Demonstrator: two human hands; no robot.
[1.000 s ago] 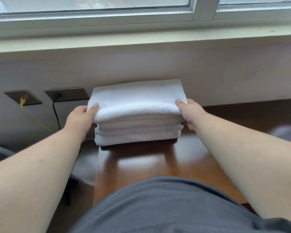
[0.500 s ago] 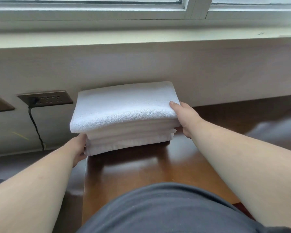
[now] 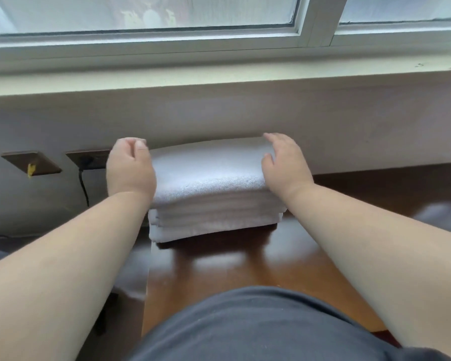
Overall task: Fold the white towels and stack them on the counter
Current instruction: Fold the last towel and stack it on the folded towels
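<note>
A stack of folded white towels (image 3: 211,194) sits at the back left corner of a brown wooden counter (image 3: 232,264), against the wall. My left hand (image 3: 129,168) is over the stack's left edge, fingers loosely curled, holding nothing. My right hand (image 3: 284,162) rests on the top towel's right edge with its fingers spread and flat. The frame is blurred by motion.
A wall under a window sill (image 3: 219,79) stands right behind the stack. Two wall sockets (image 3: 31,162) sit to the left, one with a black cable (image 3: 84,186) hanging down. The counter's left edge drops off beside the stack. My dark shirt (image 3: 258,327) fills the bottom.
Both hands have let go of the stack's sides and risen to its top. The left hand came up from the lower left corner; the right moved onto the top towel.
</note>
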